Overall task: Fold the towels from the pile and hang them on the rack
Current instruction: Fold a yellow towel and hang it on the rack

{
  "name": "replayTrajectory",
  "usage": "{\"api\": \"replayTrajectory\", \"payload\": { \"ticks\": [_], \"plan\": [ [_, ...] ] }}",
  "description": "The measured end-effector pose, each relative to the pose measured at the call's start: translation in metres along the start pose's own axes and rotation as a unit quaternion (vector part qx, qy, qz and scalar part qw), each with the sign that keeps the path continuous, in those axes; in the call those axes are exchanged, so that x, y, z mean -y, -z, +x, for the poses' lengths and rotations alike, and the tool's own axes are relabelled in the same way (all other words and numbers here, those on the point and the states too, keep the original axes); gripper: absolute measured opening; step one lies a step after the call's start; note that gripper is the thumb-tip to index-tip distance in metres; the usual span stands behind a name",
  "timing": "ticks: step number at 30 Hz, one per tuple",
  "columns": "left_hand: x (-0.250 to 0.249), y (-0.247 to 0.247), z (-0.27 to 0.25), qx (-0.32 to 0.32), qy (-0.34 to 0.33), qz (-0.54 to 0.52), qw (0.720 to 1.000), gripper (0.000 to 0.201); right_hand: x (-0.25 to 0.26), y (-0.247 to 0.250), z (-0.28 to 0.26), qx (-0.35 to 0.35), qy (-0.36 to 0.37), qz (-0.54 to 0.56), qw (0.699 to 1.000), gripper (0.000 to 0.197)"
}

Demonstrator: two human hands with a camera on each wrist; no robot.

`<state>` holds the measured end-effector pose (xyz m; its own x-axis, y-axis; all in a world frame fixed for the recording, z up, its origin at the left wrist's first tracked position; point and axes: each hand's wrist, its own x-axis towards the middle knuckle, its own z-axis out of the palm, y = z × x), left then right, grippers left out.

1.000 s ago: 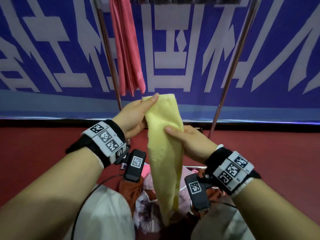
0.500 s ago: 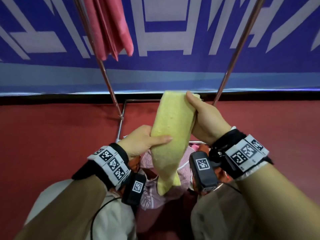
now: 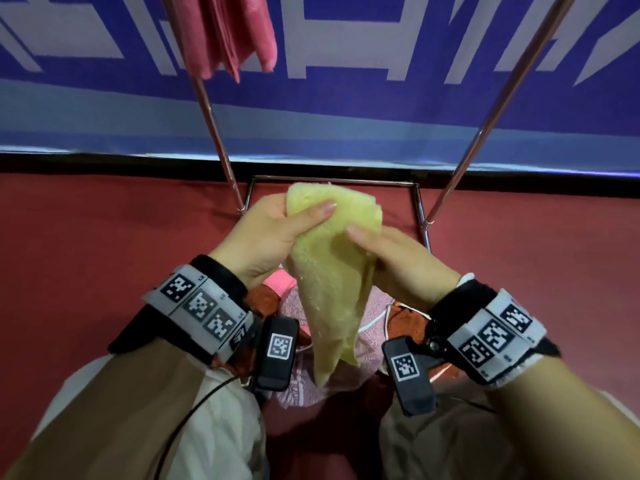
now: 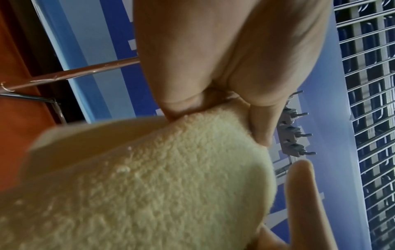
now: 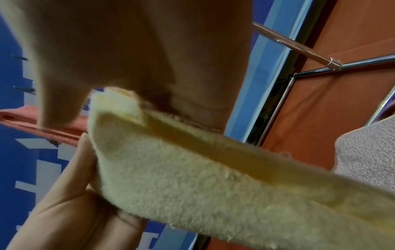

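A folded yellow towel [image 3: 332,271] hangs in front of me, held by both hands at its top. My left hand [image 3: 277,230] grips its upper left, thumb across the front. My right hand [image 3: 381,251] pinches its right edge a little lower. Close up, the yellow towel [image 4: 160,177] fills the left wrist view under my fingers [image 4: 260,125]. The same towel [image 5: 192,177] runs across the right wrist view. The rack's metal legs [image 3: 214,119] rise behind, with a pink towel [image 3: 228,32] hanging on it at the top. The pile [image 3: 374,334] of towels lies below my hands.
A blue and white banner [image 3: 381,98] stands behind the rack. The rack's base frame [image 3: 332,181] rests on a red floor [image 3: 86,254]. The right leg [image 3: 491,109] slants up to the right. My knees in pale trousers [image 3: 221,427] flank the pile.
My left hand has moved up from the towel's middle to its top. My right hand has slid down from the top to the right edge. The towel looks shorter and more doubled.
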<state>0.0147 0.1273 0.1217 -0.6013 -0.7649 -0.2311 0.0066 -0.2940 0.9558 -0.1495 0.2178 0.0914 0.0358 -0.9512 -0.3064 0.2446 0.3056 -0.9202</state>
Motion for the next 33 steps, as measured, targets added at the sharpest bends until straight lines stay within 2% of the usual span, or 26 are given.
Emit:
{"api": "replayTrajectory", "payload": {
  "ticks": [2, 4, 7, 9, 11, 14, 16, 18, 21, 25, 27, 30, 33],
  "plan": [
    [-0.001, 0.001, 0.0, -0.019, -0.005, 0.001, 1.0, 0.045, -0.003, 0.001, 0.002, 0.022, 0.0, -0.085, 0.996, 0.046],
    [-0.001, 0.001, 0.0, -0.027, -0.005, 0.006, 1.0, 0.042, -0.002, 0.001, 0.002, 0.017, 0.009, -0.12, 0.993, 0.036],
    [0.0, 0.002, 0.0, -0.035, -0.013, 0.014, 0.999, 0.033, 0.0, -0.002, 0.001, 0.005, 0.012, -0.145, 0.989, 0.042],
    [0.0, 0.004, 0.0, -0.038, -0.009, -0.001, 0.999, 0.036, 0.0, -0.003, 0.002, -0.006, 0.025, -0.153, 0.988, 0.045],
    [0.001, 0.004, 0.0, -0.018, 0.006, -0.023, 1.0, 0.042, 0.002, -0.004, 0.001, -0.017, 0.05, -0.109, 0.993, 0.04],
    [0.005, 0.004, 0.0, 0.027, 0.035, 0.002, 0.999, 0.054, 0.01, -0.005, -0.001, -0.035, 0.085, 0.01, 0.996, 0.028],
    [0.009, 0.003, 0.001, 0.043, 0.046, 0.021, 0.998, 0.052, 0.016, -0.004, -0.002, -0.055, 0.102, 0.069, 0.991, 0.034],
    [0.011, 0.002, 0.002, 0.062, 0.059, 0.052, 0.995, 0.044, 0.019, -0.001, -0.002, -0.081, 0.12, 0.078, 0.986, 0.039],
    [0.014, 0.002, 0.002, 0.093, 0.088, 0.126, 0.984, 0.046, 0.021, 0.002, -0.002, -0.098, 0.127, 0.092, 0.983, 0.039],
    [0.014, 0.0, 0.001, 0.105, 0.073, 0.136, 0.982, 0.042, 0.023, 0.004, -0.005, -0.068, 0.122, 0.127, 0.982, 0.041],
    [0.013, 0.0, 0.002, 0.094, 0.047, 0.087, 0.991, 0.035, 0.022, 0.005, -0.005, -0.036, 0.112, 0.104, 0.988, 0.037],
    [0.01, 0.0, 0.002, 0.079, 0.023, -0.008, 0.997, 0.036, 0.015, 0.003, -0.005, 0.022, 0.088, 0.062, 0.994, 0.03],
    [0.009, 0.001, 0.004, 0.059, 0.011, -0.022, 0.998, 0.034, 0.006, 0.002, -0.003, 0.058, 0.061, -0.01, 0.996, 0.022]
  ]
}}
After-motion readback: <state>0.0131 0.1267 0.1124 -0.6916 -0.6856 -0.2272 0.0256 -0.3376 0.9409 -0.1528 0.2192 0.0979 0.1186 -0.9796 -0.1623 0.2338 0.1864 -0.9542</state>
